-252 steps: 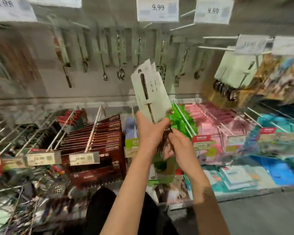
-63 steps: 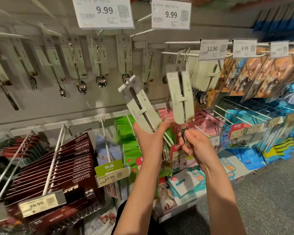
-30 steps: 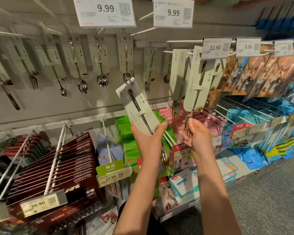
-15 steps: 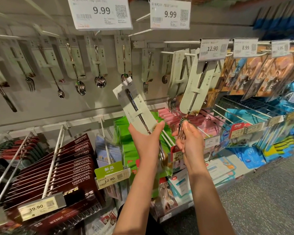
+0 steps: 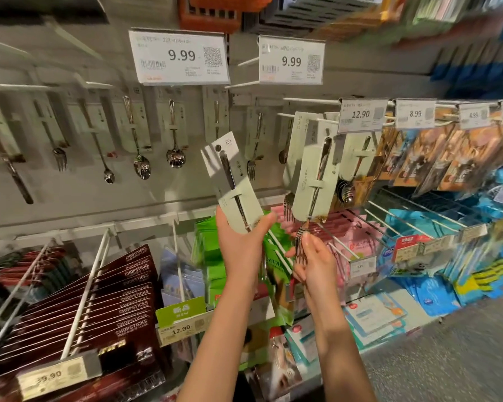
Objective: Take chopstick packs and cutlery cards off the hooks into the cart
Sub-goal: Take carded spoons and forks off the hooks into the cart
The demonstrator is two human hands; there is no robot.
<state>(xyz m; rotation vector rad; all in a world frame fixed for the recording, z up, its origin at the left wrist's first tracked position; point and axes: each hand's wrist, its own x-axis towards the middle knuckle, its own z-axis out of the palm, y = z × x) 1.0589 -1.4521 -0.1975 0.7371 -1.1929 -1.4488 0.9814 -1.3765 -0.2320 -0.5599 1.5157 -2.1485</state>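
Note:
My left hand (image 5: 242, 245) grips a pale green cutlery card (image 5: 231, 184) by its lower end, tilted left, clear of the hooks. My right hand (image 5: 312, 258) pinches the fork tines at the bottom of a second cutlery card (image 5: 317, 175), which still hangs on a white hook (image 5: 308, 116) behind the 12.90 tag. More cutlery cards (image 5: 134, 123) hang along the grey back wall. Dark red chopstick packs (image 5: 122, 294) sit in a row on a hook at lower left. No cart is in view.
Price tags (image 5: 180, 56) stick out on long hooks above. Green packs (image 5: 212, 256) and pink packs (image 5: 352, 236) hang behind my hands. Blue packets (image 5: 436, 248) and orange-brown packs (image 5: 436, 152) fill the right side. Grey floor (image 5: 447, 358) lies at lower right.
My right hand first held a fork card free in the air, then brought it onto the hook by the 12.90 tag. It now holds the card's fork tines. My left hand kept its card.

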